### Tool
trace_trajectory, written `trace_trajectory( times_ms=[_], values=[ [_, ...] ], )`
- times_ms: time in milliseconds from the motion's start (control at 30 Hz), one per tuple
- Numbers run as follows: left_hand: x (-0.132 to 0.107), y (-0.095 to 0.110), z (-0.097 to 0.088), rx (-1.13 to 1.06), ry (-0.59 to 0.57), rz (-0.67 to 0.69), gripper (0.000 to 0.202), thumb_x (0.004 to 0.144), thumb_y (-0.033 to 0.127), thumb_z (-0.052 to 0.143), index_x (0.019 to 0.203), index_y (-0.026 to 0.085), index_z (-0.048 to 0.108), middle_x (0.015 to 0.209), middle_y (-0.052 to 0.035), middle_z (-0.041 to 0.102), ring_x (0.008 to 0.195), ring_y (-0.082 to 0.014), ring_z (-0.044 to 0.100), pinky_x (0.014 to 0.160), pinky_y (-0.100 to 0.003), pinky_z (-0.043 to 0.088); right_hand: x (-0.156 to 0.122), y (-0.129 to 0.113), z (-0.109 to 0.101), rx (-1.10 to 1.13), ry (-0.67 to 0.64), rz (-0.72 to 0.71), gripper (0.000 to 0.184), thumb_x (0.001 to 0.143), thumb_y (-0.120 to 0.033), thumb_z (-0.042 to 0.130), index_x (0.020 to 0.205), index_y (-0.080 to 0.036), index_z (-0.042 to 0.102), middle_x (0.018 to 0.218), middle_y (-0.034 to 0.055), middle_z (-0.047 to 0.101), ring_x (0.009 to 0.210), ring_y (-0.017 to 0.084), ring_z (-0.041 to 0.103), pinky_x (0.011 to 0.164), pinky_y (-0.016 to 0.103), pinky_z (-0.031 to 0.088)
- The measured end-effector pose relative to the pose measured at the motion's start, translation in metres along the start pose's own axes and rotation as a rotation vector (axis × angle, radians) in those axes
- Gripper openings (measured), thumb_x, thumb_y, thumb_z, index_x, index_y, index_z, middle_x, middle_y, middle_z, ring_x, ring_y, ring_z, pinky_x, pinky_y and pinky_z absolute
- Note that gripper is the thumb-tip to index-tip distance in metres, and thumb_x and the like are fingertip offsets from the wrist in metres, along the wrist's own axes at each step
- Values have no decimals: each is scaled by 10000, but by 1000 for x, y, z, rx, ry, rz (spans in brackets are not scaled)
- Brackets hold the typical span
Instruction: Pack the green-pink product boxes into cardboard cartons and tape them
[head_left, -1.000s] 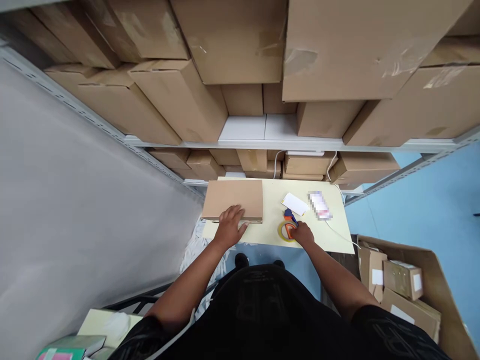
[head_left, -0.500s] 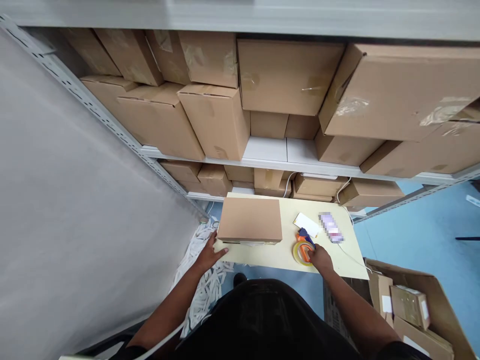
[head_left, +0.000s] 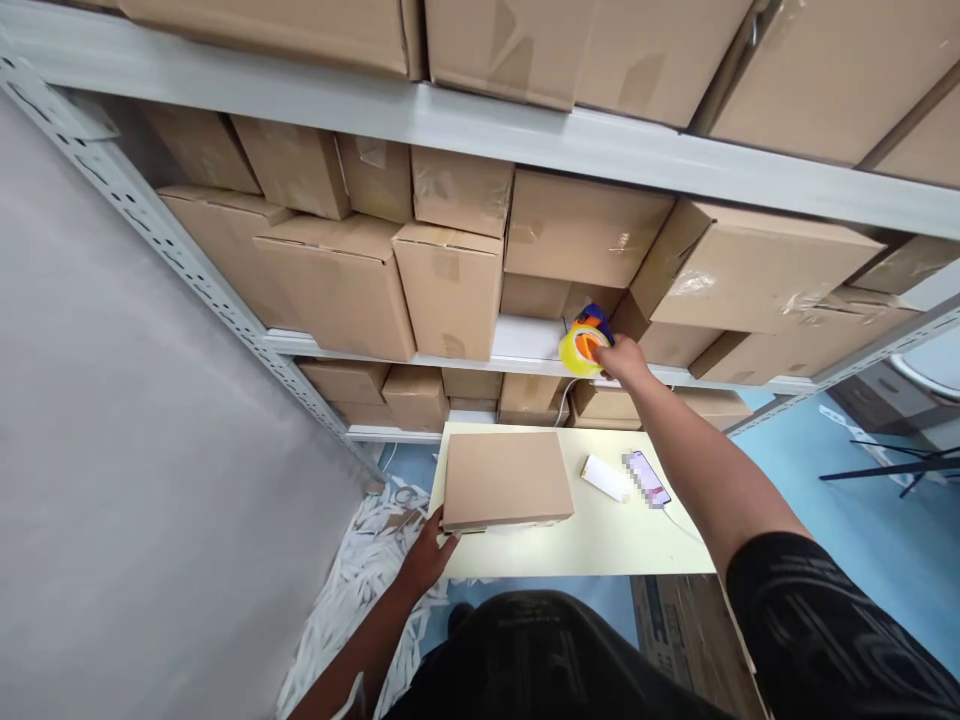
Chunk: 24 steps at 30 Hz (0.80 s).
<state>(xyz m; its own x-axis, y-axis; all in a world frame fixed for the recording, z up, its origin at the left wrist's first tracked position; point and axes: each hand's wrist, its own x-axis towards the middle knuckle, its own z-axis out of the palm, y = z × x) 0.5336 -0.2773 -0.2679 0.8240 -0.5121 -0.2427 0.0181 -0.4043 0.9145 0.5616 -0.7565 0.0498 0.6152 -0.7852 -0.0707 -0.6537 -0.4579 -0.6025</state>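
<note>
A closed cardboard box [head_left: 508,478] lies on the cream tabletop [head_left: 525,555]. My left hand [head_left: 426,553] grips its near left corner, fingers along the side and thumb at the front. Up at the height of the middle shelf, my right hand [head_left: 622,360] is closed on a tape dispenser [head_left: 589,340] with blue and orange parts and a yellowish tape roll. The hand covers part of its handle. On the table right of the box lie a white rectangular object [head_left: 604,478] and a phone [head_left: 648,479], partly pixelated, with a cable attached.
Metal shelving [head_left: 450,118] full of cardboard boxes [head_left: 448,290] rises behind the table. A grey wall [head_left: 135,450] stands at left. White paper strips [head_left: 352,575] heap on the floor beside it. A large carton [head_left: 690,630] is below the table's right end.
My right hand has lifted the tape dispenser from over the table up to the shelf. My left hand now holds the box corner more closely. The view has tilted upward.
</note>
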Motion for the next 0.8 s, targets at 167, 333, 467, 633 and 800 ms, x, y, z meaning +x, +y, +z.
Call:
trace_trajectory(
  times_ms=[167,333,467,633,800],
  values=[
    [3,-3,3,13,-3,23,735,863,515,629,1507,192,487,1442,-170,612,1280,-352,625,1029,-508,535,39,-38,21,-46,-40,128,319,796,-291,788,932,-32,661,763,126,713,643,164,655,656,294,501],
    [3,-6,1,6,-6,-6,779,857,504,645,1545,196,447,1497,-174,570,1351,-361,578,1041,-504,534,26,-18,29,43,11,120,460,890,-488,687,1045,-56,660,956,192,733,863,234,694,767,345,527],
    [5,-7,-3,-10,-44,-21,847,865,512,639,1602,212,351,1583,-171,485,1425,-353,517,1071,-485,519,-50,51,46,96,96,56,489,991,-582,448,1205,-185,636,1274,189,694,1182,275,620,982,371,474],
    [8,-4,-3,-62,-100,-4,914,869,504,640,1642,206,254,1620,-183,434,1440,-363,497,1124,-511,477,-188,160,135,236,-212,223,689,960,-720,283,1106,-189,697,1079,158,759,970,302,730,803,415,571],
    [-1,8,-9,1,-122,35,797,932,483,566,1629,204,300,1553,-176,506,1351,-353,570,1025,-474,547,-251,207,200,571,-348,328,883,906,-850,239,1347,-188,621,1375,180,657,1256,299,633,980,433,549]
  ],
)
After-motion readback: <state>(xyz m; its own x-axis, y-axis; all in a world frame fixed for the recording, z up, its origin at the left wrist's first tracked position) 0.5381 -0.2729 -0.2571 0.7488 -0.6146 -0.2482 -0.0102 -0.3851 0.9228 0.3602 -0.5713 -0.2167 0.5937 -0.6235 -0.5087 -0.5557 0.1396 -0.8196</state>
